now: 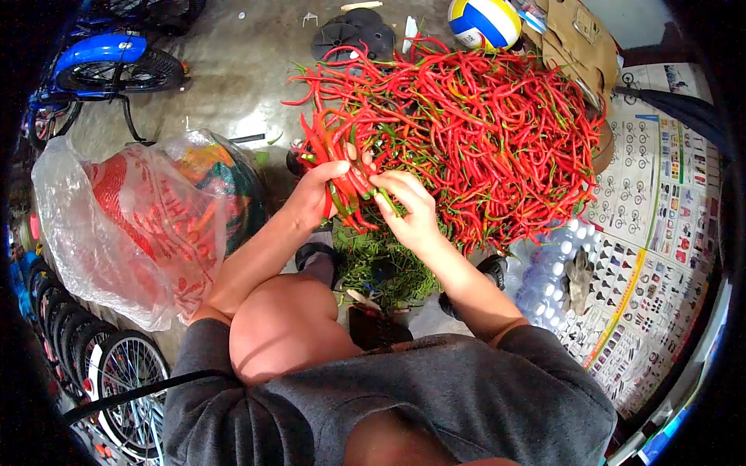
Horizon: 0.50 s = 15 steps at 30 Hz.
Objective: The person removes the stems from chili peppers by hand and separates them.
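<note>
My left hand (317,183) is closed around a bunch of long red chili peppers (353,180), some of them partly green. Close beside it, my right hand (408,203) pinches a green chili stem (386,199) at the lower right end of the bunch. Just beyond both hands, a large heap of red chili peppers (505,140) with green stems spreads to the right. Below my hands, many green stems (381,260) lie scattered on the floor between my feet.
A clear plastic bag (70,210) with a red woven sack stands at left. Bicycles and tyres (132,373) line the left side. A ball (486,23) and cardboard (571,39) sit behind the heap. Plastic bottles (544,279) lie at right beside a printed poster (645,272).
</note>
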Each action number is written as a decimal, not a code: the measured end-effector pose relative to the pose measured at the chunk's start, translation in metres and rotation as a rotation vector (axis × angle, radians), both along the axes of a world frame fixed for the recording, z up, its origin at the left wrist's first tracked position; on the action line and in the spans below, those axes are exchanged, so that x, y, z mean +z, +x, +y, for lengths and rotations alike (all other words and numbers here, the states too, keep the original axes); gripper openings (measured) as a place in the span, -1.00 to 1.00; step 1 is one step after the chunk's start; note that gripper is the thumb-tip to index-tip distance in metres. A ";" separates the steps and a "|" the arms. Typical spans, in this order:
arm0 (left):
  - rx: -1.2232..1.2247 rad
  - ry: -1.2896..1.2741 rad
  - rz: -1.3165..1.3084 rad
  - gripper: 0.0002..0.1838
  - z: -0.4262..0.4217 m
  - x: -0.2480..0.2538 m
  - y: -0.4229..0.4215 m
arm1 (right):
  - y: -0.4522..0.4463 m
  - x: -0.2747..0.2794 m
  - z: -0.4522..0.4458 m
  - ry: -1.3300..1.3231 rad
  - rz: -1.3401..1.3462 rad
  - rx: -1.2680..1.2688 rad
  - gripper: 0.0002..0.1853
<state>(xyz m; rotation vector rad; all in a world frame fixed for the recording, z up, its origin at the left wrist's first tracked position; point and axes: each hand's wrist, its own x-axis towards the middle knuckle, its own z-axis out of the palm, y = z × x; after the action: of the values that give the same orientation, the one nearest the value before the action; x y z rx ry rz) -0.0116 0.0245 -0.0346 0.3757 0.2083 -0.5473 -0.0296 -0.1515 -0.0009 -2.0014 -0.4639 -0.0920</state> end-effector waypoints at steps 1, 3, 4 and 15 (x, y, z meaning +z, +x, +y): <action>0.000 0.000 0.000 -0.72 0.000 0.003 0.001 | 0.000 0.001 0.000 -0.035 -0.020 -0.049 -0.72; 0.014 0.156 -0.038 -0.71 0.000 0.010 0.003 | -0.002 0.000 -0.001 -0.047 -0.009 -0.137 -0.77; 0.000 0.220 -0.017 -0.70 0.001 0.013 0.003 | -0.002 0.001 -0.001 -0.054 -0.005 -0.166 -0.82; -0.016 0.130 0.037 -0.70 0.005 -0.001 0.004 | 0.009 -0.004 -0.016 0.184 0.434 0.034 -0.92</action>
<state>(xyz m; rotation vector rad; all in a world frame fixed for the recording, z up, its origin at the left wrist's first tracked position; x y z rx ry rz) -0.0078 0.0290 -0.0356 0.4938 0.2776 -0.5579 -0.0209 -0.1672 -0.0054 -1.7658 -0.2007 0.3062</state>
